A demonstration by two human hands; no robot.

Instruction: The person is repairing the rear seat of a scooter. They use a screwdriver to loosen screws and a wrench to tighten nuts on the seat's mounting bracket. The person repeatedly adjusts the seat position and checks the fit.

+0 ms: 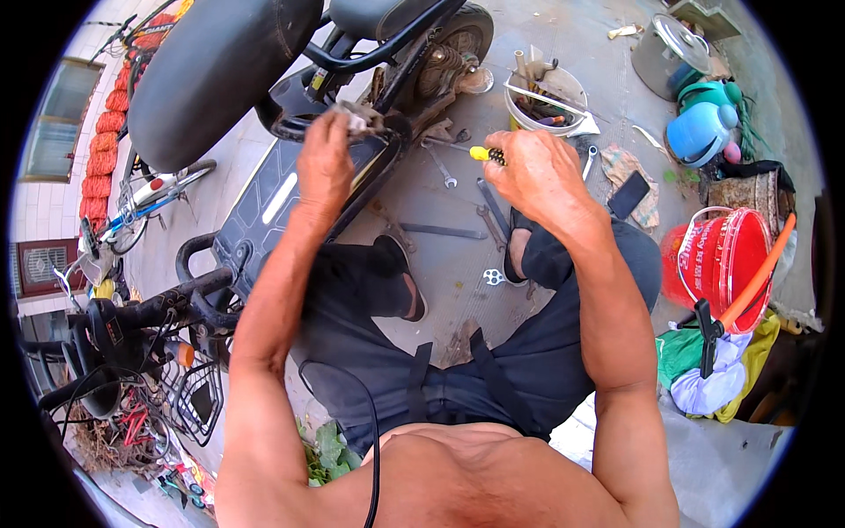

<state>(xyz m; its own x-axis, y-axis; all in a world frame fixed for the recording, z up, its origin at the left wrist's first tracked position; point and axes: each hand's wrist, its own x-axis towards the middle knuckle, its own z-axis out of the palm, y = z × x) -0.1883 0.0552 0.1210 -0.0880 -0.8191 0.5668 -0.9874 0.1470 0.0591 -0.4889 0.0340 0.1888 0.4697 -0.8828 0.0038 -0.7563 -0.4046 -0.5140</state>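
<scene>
My left hand (326,163) grips a small, blurred grey metal part (363,119) above the deck (260,216) of a dark scooter with a black padded seat (229,66). My right hand (532,167) is closed round a screwdriver (480,154) with a yellow and black handle, its thin shaft pointing left. The scooter's dusty rear wheel (453,48) is beyond my hands. Wrenches (449,180) and flat dark bars (444,231) lie on the concrete beneath them. A small multi-hole spanner (495,276) is beside my right foot.
A white bucket of tools (548,79) stands ahead. At right are a phone (628,195) on a rag, a steel pot (669,57), a blue jug (695,136) and a red bucket (700,282). At left are handlebars (150,308), a bicycle (145,211) and orange rope bundles (101,158).
</scene>
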